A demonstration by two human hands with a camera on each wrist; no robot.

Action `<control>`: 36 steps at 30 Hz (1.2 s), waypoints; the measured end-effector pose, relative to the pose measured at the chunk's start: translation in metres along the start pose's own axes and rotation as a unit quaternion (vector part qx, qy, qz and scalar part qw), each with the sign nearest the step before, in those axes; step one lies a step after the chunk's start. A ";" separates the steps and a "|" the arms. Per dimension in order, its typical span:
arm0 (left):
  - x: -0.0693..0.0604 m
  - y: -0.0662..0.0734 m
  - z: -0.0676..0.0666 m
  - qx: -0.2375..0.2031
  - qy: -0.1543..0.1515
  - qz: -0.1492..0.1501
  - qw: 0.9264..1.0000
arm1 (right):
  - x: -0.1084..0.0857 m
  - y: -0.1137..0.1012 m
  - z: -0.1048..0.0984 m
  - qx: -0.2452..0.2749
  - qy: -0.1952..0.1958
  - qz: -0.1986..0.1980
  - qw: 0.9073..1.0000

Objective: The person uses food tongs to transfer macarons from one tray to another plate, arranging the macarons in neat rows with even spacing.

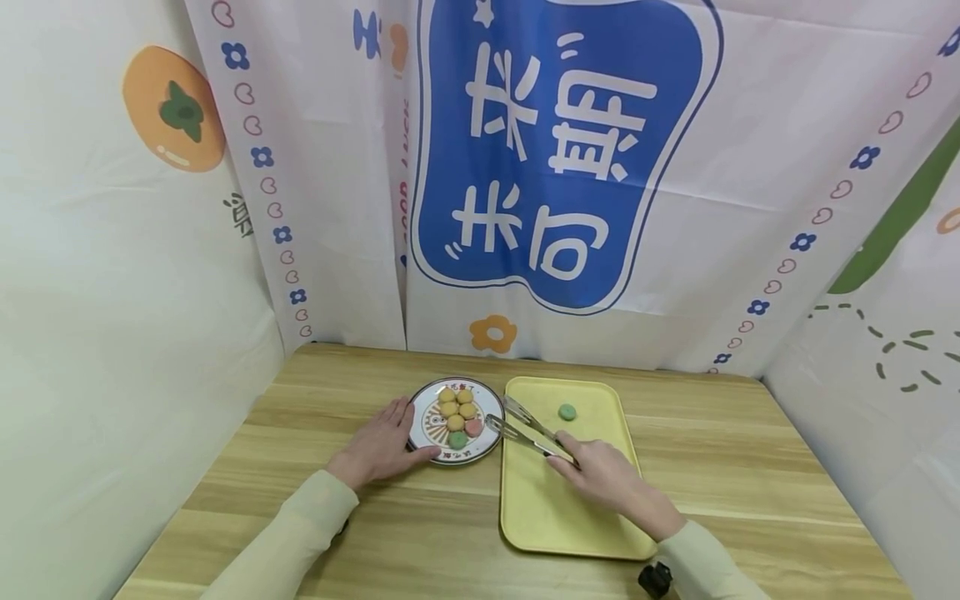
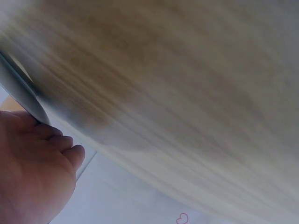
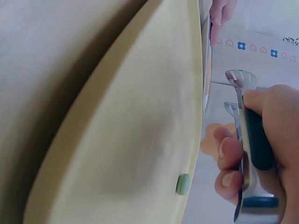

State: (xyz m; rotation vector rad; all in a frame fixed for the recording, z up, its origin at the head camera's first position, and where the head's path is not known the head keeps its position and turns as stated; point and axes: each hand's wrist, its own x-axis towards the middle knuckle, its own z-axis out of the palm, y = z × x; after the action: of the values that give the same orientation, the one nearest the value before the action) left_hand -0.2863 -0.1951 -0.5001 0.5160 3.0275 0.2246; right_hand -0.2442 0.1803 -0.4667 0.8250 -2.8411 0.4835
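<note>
My left hand (image 1: 382,442) rests at the left side of a round white plate (image 1: 483,446), fingers extended at its edge and thumb over the rim. The plate holds several yellow macarons (image 1: 447,409), a pink macaron (image 1: 473,427) and a green macaron (image 1: 457,440). With my right hand (image 1: 603,475) I hold metal tongs (image 3: 252,175) with dark green grips. Their tips are spread apart with nothing between them, near the plate's right rim. A second green macaron (image 1: 567,412) lies on the yellow tray (image 1: 540,521), beyond my right hand.
The tray stands just right of the plate on a wooden table (image 1: 397,533). A printed cloth (image 1: 360,250) hangs behind the table's far edge, and white cloth walls (image 1: 112,333) close in both sides.
</note>
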 end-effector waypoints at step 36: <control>0.001 0.001 0.001 0.003 -0.001 0.002 1.000 | -0.034 0.043 -0.011 0.007 0.014 0.062 0.998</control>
State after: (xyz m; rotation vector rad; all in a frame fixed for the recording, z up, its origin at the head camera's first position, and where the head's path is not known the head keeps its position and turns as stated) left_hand -0.2865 -0.1942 -0.5011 0.5210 3.0257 0.2142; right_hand -0.2384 0.2351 -0.4756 0.6412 -2.8778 0.5259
